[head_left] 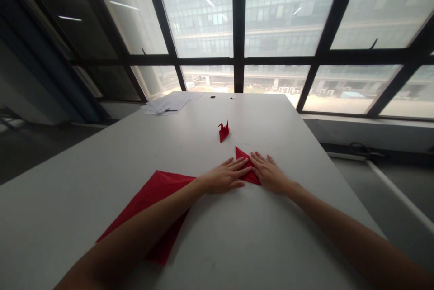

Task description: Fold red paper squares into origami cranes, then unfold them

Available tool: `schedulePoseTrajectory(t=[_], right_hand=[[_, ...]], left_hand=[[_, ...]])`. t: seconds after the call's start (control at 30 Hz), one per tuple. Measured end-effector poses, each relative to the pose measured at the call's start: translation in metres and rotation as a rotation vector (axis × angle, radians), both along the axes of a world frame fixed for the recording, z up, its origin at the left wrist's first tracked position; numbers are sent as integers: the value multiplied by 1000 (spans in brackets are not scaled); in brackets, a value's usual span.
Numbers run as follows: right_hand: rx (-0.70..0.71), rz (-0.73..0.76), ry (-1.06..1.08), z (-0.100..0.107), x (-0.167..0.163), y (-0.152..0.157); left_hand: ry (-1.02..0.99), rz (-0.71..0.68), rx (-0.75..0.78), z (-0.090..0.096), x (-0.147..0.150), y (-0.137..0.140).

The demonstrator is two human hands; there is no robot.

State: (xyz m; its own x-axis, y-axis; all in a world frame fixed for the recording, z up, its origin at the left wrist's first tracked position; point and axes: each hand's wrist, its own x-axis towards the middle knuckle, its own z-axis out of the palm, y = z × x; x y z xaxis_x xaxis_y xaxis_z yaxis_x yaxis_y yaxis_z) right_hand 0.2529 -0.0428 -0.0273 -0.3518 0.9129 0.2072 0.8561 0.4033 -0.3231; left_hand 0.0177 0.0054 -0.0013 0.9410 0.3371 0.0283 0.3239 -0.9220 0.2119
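Observation:
A small folded piece of red paper [251, 175] lies flat on the white table, its visible outline pointed at the far left end. My left hand [224, 175] rests on it from the left, fingers stretched out and spread. From the right, my right hand [269, 173] lies flat across its other side, fingers extended, and the two hands' fingertips meet or nearly meet. Part of the folded paper is hidden beneath them. Just beyond stands a red origami crane [224, 131]. A larger red sheet of paper [152, 192] lies under my left forearm, which covers its middle.
The white table [271, 244] stretches toward tall dark-framed windows. White papers [166, 103], with a dark pen-like item on them, are at the far left. Two small round spots sit near the far edge. A dark cable [361, 149] lies by the wall at right.

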Motion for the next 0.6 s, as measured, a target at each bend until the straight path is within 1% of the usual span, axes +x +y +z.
schedulePoseTrajectory(t=[0.07, 0.13, 0.2, 0.27, 0.37, 0.4, 0.5, 0.6], right_hand=[[27, -76, 72, -2, 0, 3], [101, -171, 181, -1, 1, 6], [177, -218, 279, 1, 2, 8], [215, -171, 315, 4, 2, 7], [203, -18, 267, 5, 0, 4], [191, 11, 244, 5, -1, 4], [177, -2, 205, 5, -3, 3], [197, -33, 179, 7, -3, 2]], left_hand=[[9, -3, -6, 1, 0, 0], [0, -7, -1, 3, 0, -2], [-25, -3, 28, 4, 0, -3], [-60, 28, 83, 5, 0, -5], [-103, 86, 154, 6, 0, -7], [-116, 97, 166, 6, 0, -7], [-156, 111, 174, 5, 2, -5], [-184, 139, 159, 4, 4, -3]])
